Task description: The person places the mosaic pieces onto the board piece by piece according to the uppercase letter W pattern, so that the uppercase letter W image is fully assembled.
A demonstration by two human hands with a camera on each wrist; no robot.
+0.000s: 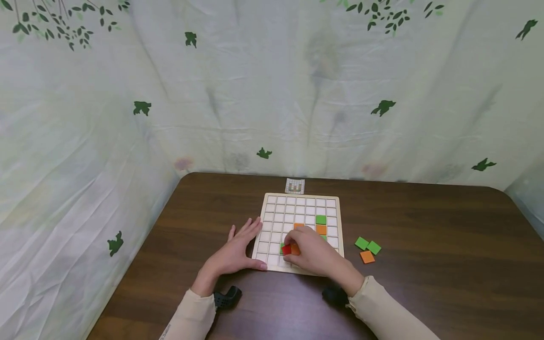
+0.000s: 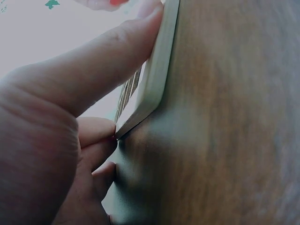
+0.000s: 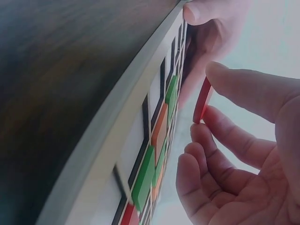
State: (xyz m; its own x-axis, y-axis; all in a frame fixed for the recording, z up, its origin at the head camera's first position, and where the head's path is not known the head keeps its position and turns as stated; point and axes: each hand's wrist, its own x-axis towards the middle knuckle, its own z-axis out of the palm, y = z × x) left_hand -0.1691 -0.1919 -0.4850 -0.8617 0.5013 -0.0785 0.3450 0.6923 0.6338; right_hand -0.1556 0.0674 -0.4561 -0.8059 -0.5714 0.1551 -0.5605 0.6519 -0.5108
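Note:
A light wooden grid board (image 1: 272, 197) with white squares lies on the table. My right hand (image 1: 316, 250) pinches a red square tile (image 1: 286, 249) between thumb and fingertips, just above the board's lower rows; the right wrist view shows that tile (image 3: 203, 100) held on edge, apart from the board. My left hand (image 1: 233, 252) rests at the board's left front corner, with its thumb at the front edge and its fingers along the left side. Green (image 1: 320, 219) and orange tiles (image 1: 321, 229) sit in squares, some partly hidden by my right hand. Another red tile (image 3: 130, 215) shows in the right wrist view.
Two loose green tiles (image 1: 368, 245) and an orange tile (image 1: 367, 257) lie on the brown table (image 1: 425, 222) right of the board. A small printed grid card (image 1: 295, 186) lies behind the board. A patterned cloth (image 1: 272, 94) hangs behind the table.

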